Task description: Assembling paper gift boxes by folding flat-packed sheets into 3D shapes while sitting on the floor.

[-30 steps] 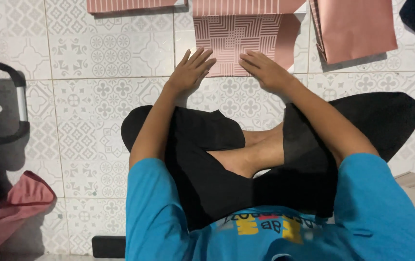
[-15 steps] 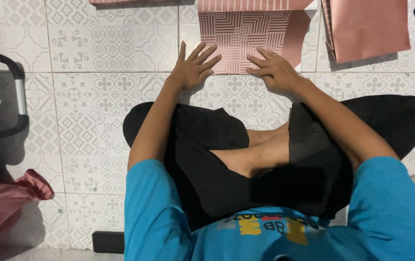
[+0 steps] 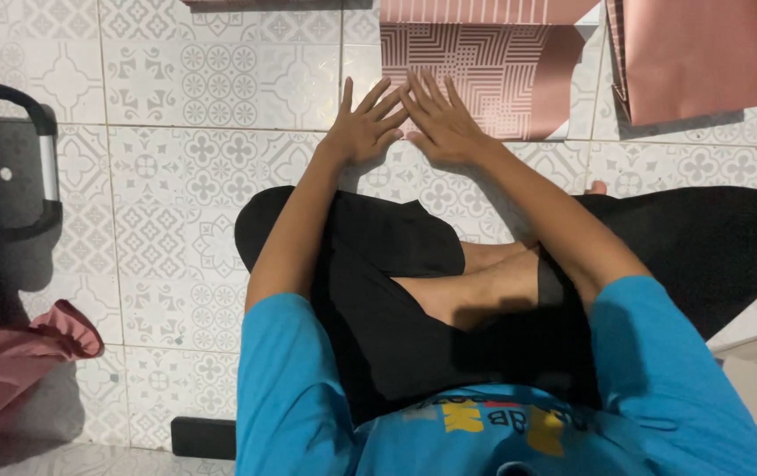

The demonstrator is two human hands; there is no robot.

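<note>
Single view, head-worn camera, looking steeply down and slightly forward over the wearer's own body. The blue shirt [image 3: 326, 414] fills the bottom edge, very close to the lens; crossed legs in black shorts [image 3: 396, 291] sit mid-frame. Both arms stretch away from the camera toward the top, the left hand [image 3: 365, 128] and right hand [image 3: 440, 123] in the upper middle at arm's reach. The patterned tile floor [image 3: 176, 176] runs across the frame; the top edge cuts off the pink patterned sheet [image 3: 484, 70]. No second view, so no overlap.
</note>
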